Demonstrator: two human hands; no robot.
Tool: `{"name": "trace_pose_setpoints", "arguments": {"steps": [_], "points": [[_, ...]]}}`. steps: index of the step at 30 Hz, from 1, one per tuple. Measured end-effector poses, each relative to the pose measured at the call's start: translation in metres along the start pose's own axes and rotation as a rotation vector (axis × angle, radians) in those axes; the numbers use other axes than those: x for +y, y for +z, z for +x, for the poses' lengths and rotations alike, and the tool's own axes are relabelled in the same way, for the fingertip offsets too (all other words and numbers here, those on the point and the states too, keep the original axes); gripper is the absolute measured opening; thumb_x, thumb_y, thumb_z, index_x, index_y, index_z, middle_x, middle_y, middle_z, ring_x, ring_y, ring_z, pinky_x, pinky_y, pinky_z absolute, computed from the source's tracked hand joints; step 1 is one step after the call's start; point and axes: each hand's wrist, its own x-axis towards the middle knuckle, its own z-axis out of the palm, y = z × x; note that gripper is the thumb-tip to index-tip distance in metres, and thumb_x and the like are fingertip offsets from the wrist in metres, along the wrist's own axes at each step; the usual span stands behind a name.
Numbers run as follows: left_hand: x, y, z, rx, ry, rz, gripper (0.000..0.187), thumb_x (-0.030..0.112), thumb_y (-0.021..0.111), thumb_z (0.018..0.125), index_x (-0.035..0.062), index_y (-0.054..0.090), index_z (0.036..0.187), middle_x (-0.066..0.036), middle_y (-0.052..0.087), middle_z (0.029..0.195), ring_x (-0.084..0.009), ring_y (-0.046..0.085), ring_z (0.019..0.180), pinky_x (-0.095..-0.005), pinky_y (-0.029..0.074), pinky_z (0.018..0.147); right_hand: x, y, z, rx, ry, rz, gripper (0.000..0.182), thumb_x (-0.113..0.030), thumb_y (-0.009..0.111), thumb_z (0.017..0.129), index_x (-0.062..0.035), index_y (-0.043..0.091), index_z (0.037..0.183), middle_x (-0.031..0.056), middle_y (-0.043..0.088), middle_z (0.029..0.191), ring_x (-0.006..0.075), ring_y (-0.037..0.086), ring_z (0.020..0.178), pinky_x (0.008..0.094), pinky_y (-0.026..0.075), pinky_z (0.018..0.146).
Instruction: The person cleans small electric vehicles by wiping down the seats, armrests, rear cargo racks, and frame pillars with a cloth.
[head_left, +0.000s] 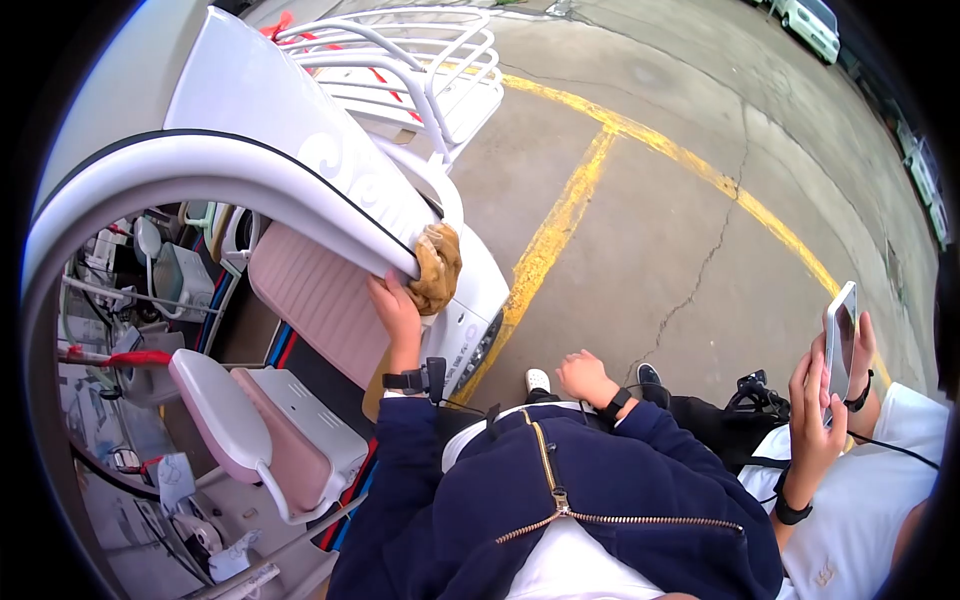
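Observation:
My left hand (397, 318) is closed at the lower end of a white curved roof pillar (330, 205) of an open passenger cart. A crumpled brown cloth (437, 268) is bunched against the pillar's outer side, at my fingers; part of the grip is hidden behind it and the pillar. Below the pillar lies a pink ribbed seat cushion (315, 290). In front of my jacket, my right hand (585, 378) is held with its fingers curled, and nothing shows in them. A dark band with a small device is on each wrist.
At right, another person in a white shirt (890, 490) holds a phone (842, 350) with both hands. A white rail rack (440, 80) is on the cart's far end. Inside are more seats (270, 430). Yellow lines (565, 225) cross the concrete; parked cars (810, 28) stand farther off.

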Motion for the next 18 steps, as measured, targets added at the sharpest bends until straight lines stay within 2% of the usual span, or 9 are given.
{"name": "trace_pose_setpoints", "arguments": {"steps": [2, 3, 4, 6, 8, 12, 14, 16, 18], "points": [[0.003, 0.0, 0.001, 0.015, 0.029, -0.022, 0.047, 0.028, 0.039, 0.103, -0.009, 0.038, 0.133, -0.03, 0.047, 0.125, -0.0435, 0.046, 0.115, -0.046, 0.036, 0.098, 0.0, 0.003, 0.001, 0.095, -0.033, 0.01, 0.034, -0.03, 0.048, 0.093, -0.0018, 0.067, 0.096, 0.0136, 0.067, 0.102, 0.0294, 0.064, 0.097, 0.0421, 0.044, 0.099], [0.014, -0.003, 0.004, 0.086, 0.152, 0.014, 0.05, 0.029, 0.039, 0.103, -0.009, 0.036, 0.135, -0.03, 0.043, 0.129, -0.0438, 0.043, 0.119, -0.047, 0.034, 0.1, -0.002, -0.003, 0.003, 0.099, -0.031, 0.013, 0.034, -0.03, 0.048, 0.093, -0.0018, 0.067, 0.096, 0.0136, 0.067, 0.102, 0.0294, 0.064, 0.097, 0.0421, 0.044, 0.099], [0.026, -0.007, 0.005, 0.161, 0.271, 0.051, 0.053, 0.03, 0.039, 0.103, -0.0091, 0.034, 0.138, -0.03, 0.04, 0.134, -0.0441, 0.041, 0.123, -0.048, 0.032, 0.103, -0.008, -0.016, 0.003, 0.168, -0.078, 0.154, 0.033, -0.029, 0.05, 0.093, -0.0007, 0.065, 0.101, 0.0137, 0.067, 0.104, 0.0302, 0.064, 0.098, 0.0415, 0.046, 0.097], [0.047, -0.014, 0.014, 0.19, 0.298, 0.044, 0.054, 0.031, 0.039, 0.103, -0.0088, 0.032, 0.139, -0.03, 0.037, 0.137, -0.0443, 0.039, 0.125, -0.0481, 0.031, 0.104, -0.02, -0.046, 0.007, 0.226, -0.155, 0.281, 0.034, -0.028, 0.052, 0.092, 0.0003, 0.063, 0.107, 0.0139, 0.066, 0.107, 0.031, 0.064, 0.098, 0.0408, 0.047, 0.095], [0.066, -0.023, 0.027, 0.237, 0.365, 0.035, 0.054, 0.031, 0.038, 0.103, -0.0074, 0.031, 0.142, -0.029, 0.036, 0.141, -0.0428, 0.039, 0.127, -0.0462, 0.031, 0.106, -0.038, -0.092, 0.018, 0.752, -0.404, 0.287, 0.043, -0.025, 0.059, 0.091, 0.0011, 0.053, 0.125, 0.014, 0.064, 0.11, 0.0279, 0.065, 0.092, 0.0368, 0.051, 0.083], [0.084, -0.035, 0.03, 0.23, 0.4, 0.008, 0.053, 0.026, 0.043, 0.102, -0.0066, 0.031, 0.142, -0.027, 0.036, 0.143, -0.04, 0.038, 0.13, -0.0444, 0.029, 0.108, -0.091, -0.191, 0.043, 0.541, -0.403, 0.604, 0.056, -0.019, 0.064, 0.089, 0.0001, 0.042, 0.137, 0.0126, 0.061, 0.11, 0.0199, 0.062, 0.08, 0.0313, 0.051, 0.073], [0.087, -0.041, 0.027, 0.231, 0.506, 0.031, 0.048, 0.014, 0.05, 0.098, -0.0073, 0.038, 0.138, -0.024, 0.038, 0.143, -0.0413, 0.041, 0.126, -0.048, 0.032, 0.105, -0.12, -0.223, 0.062, 0.721, -0.435, 0.855, 0.058, -0.013, 0.067, 0.087, -0.0004, 0.042, 0.138, 0.0087, 0.057, 0.101, 0.0127, 0.054, 0.072, 0.0267, 0.048, 0.065], [0.088, -0.05, 0.021, 0.244, 0.658, 0.094, 0.048, 0.017, 0.056, 0.094, -0.0057, 0.043, 0.135, -0.026, 0.044, 0.138, -0.0437, 0.048, 0.116, -0.0514, 0.037, 0.098, -0.139, -0.233, 0.096, 0.772, -0.55, 1.021, 0.055, -0.009, 0.067, 0.087, -0.0013, 0.043, 0.136, 0.0055, 0.053, 0.096, 0.0107, 0.05, 0.07, 0.0252, 0.046, 0.065], [0.088, -0.051, 0.019, 0.257, 0.831, 0.159, 0.051, 0.023, 0.062, 0.092, -0.0057, 0.046, 0.132, -0.028, 0.045, 0.137, -0.0442, 0.05, 0.114, -0.053, 0.041, 0.092, -0.146, -0.236, 0.117, 0.864, -0.602, 0.962, 0.035, -0.004, 0.063, 0.087, -0.0017, 0.052, 0.121, 0.0042, 0.053, 0.09, 0.0117, 0.051, 0.071, 0.024, 0.046, 0.067]]}}
